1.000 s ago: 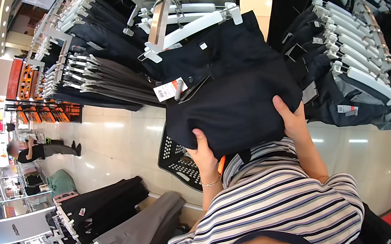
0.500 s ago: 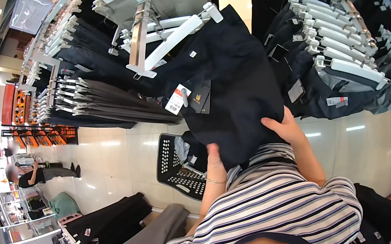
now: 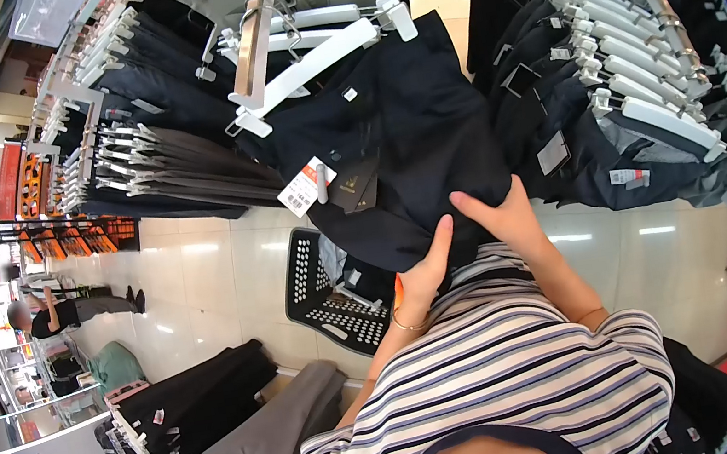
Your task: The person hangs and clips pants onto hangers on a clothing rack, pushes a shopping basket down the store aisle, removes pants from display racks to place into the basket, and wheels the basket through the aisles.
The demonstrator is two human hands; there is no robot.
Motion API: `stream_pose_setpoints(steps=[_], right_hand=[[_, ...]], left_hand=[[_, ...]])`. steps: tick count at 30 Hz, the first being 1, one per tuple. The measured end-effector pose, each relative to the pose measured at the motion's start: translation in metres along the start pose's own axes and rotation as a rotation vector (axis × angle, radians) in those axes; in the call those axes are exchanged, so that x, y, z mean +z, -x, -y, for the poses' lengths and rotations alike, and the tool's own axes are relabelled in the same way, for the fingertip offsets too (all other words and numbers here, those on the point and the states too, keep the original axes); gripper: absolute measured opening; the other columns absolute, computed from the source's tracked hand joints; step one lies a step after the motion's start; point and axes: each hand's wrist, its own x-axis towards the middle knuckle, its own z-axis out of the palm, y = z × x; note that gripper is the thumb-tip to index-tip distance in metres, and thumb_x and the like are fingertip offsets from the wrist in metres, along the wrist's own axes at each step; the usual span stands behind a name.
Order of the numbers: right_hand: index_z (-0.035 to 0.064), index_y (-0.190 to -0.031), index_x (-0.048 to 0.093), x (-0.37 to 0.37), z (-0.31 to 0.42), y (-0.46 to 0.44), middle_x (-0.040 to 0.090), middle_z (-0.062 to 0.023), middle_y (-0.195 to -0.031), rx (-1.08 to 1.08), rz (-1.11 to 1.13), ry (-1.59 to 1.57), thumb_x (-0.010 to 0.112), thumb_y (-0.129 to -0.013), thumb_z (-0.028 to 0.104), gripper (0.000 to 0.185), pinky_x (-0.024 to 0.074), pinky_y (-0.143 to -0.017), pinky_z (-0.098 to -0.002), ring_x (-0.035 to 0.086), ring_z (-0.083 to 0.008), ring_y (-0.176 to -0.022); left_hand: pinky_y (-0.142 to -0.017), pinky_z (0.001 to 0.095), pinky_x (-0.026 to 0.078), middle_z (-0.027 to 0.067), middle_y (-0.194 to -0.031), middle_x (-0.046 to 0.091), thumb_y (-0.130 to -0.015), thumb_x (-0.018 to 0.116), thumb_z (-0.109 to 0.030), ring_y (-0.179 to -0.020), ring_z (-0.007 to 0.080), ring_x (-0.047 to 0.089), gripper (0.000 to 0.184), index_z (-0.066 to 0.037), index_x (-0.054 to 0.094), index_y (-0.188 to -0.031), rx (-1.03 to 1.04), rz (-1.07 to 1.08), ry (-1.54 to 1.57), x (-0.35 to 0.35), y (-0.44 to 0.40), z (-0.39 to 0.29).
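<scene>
From my remote seat, head view: a pair of dark navy, smooth-cloth trousers hangs in front of the wearer, waistband up at a white plastic clip hanger beside the end of a shiny metal rail. Left hand and right hand both grasp the lower part, close together, thumbs pressed on top of the cloth; the other fingers are mostly hidden underneath, so I can't tell how tightly they curl.

Handling, my judgement: light, soft, limp, folds easily, maybe a bit slick, not fragile. Best hold is two-handed on the bunched lower folds, thumbs over and fingers under; up top, take the waistband near a clip. I'd keep off the white-and-red paper price tag and the black card tag with gold print; tugging those could tear them.

Below left, near the left forearm: a black perforated plastic basket with dark and pale items inside.
</scene>
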Motion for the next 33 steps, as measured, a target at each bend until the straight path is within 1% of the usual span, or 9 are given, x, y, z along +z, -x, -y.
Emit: stream_pose_setpoints(steps=[1,3,5,9,12,18,21,27,33], right_hand=[[-0.0059,-0.096,0.059,-0.002,-0.001,0.001,0.063,-0.0096,-0.091,0.059,-0.001,-0.046,0.074,-0.072,0.017,0.036,0.0472,-0.075,-0.0259,0.059,-0.0127,-0.082],[-0.0052,-0.096,0.059,-0.003,0.0,0.002,0.063,-0.0097,-0.091,0.1,0.018,-0.225,0.071,-0.074,0.014,0.032,0.0477,-0.074,-0.0258,0.059,-0.0128,-0.081],[-0.0048,-0.097,0.059,-0.003,0.002,0.002,0.063,-0.0094,-0.091,0.116,0.063,-0.363,0.071,-0.074,0.013,0.031,0.0477,-0.074,-0.026,0.059,-0.0132,-0.081],[-0.0036,-0.098,0.058,0.007,0.024,0.003,0.061,-0.006,-0.092,0.03,0.111,-0.22,0.069,-0.073,0.006,0.029,0.0467,-0.075,-0.0252,0.057,-0.0117,-0.082],[-0.0031,-0.097,0.057,0.02,0.026,0.006,0.06,-0.0035,-0.089,-0.192,0.062,-0.011,0.068,-0.072,0.004,0.029,0.0458,-0.074,-0.0245,0.055,-0.0106,-0.08],[-0.0026,-0.1,0.056,0.01,0.017,0.008,0.058,-0.0033,-0.089,-0.052,0.066,0.011,0.069,-0.072,0.006,0.032,0.0452,-0.073,-0.0252,0.053,-0.0103,-0.082],[-0.0037,-0.108,0.053,0.007,0.011,0.008,0.057,-0.0039,-0.098,-0.019,0.094,-0.037,0.067,-0.073,0.002,0.039,0.0421,-0.08,-0.0241,0.051,-0.0105,-0.09],[-0.004,-0.113,0.051,0.01,0.01,0.009,0.056,-0.0045,-0.104,-0.167,0.126,0.061,0.062,-0.073,0.0,0.042,0.0406,-0.084,-0.0247,0.05,-0.012,-0.096],[-0.0046,-0.104,0.054,0.001,0.005,0.012,0.059,-0.0045,-0.094,-0.115,0.082,0.005,0.065,-0.078,0.01,0.032,0.0429,-0.078,-0.0247,0.052,-0.0104,-0.088]], left_hand=[[-0.088,0.0276,0.041,0.0099,-0.11,0.056,-0.078,0.066,-0.003,-0.098,0.0184,0.054,0.038,0.006,0.051,-0.112,-0.03,-0.029,0.033,-0.002,0.001,0.001],[-0.09,0.0282,0.039,0.01,-0.113,0.054,-0.079,0.065,-0.002,-0.103,0.018,0.051,0.04,0.005,0.049,-0.115,-0.235,-0.044,0.388,-0.007,0.0,-0.004],[-0.09,0.0279,0.04,0.0099,-0.113,0.054,-0.079,0.065,-0.001,-0.102,0.0171,0.052,0.04,0.005,0.049,-0.115,-0.247,-0.027,0.449,-0.01,-0.002,-0.009],[-0.088,0.0272,0.041,0.0098,-0.11,0.056,-0.079,0.064,0.0,-0.098,0.0172,0.054,0.037,0.005,0.051,-0.113,-0.143,0.017,0.326,-0.011,-0.005,-0.013],[-0.086,0.027,0.043,0.0096,-0.107,0.057,-0.078,0.065,0.0,-0.096,0.0177,0.055,0.036,0.005,0.052,-0.11,-0.038,0.05,0.163,-0.012,-0.002,-0.012],[-0.084,0.0268,0.044,0.0097,-0.104,0.058,-0.076,0.068,-0.001,-0.094,0.0173,0.056,0.037,0.005,0.053,-0.109,-0.012,0.013,0.126,-0.014,0.002,-0.009],[-0.083,0.0264,0.044,0.0094,-0.104,0.058,-0.076,0.068,-0.001,-0.092,0.017,0.056,0.037,0.006,0.052,-0.109,-0.034,-0.005,0.145,-0.018,0.002,-0.005],[-0.084,0.0268,0.043,0.0092,-0.107,0.057,-0.078,0.066,-0.001,-0.094,0.0164,0.055,0.036,0.006,0.052,-0.11,-0.026,0.045,0.11,-0.021,0.0,-0.017],[-0.09,0.028,0.041,0.0098,-0.112,0.054,-0.079,0.064,0.0,-0.101,0.0176,0.052,0.041,0.006,0.048,-0.117,-0.121,-0.024,0.276,-0.021,0.001,-0.016]])
